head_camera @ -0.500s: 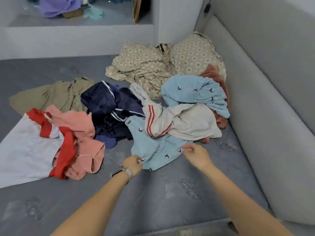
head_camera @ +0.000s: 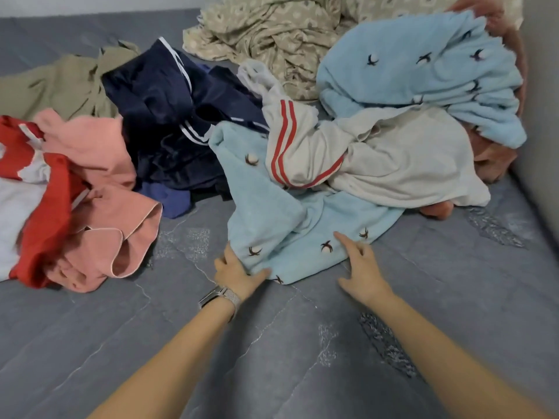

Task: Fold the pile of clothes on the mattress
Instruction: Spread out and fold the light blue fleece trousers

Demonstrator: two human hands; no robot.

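Observation:
A pile of clothes lies across the grey mattress [head_camera: 272, 352]. Nearest me is a light blue garment [head_camera: 272, 213] printed with small dark birds, partly under a cream garment with red stripes [head_camera: 378, 164]. My left hand [head_camera: 239, 272], with a watch on its wrist, grips the blue garment's near left corner, thumb on top of the cloth. My right hand [head_camera: 360, 264] rests on the same garment's near edge with its fingers spread and straight.
Around it lie a navy garment with white stripes [head_camera: 181, 122], a pink one [head_camera: 102, 207], a red and white one [head_camera: 45, 192], an olive one [head_camera: 60, 83], beige patterned cloth [head_camera: 272, 34] and a second light blue piece [head_camera: 423, 71]. A grey padded wall [head_camera: 541, 122] bounds the right side.
My view has come closer to the pile. My right hand has let its fingers straighten on the blue garment's edge. My left hand keeps its hold on the corner.

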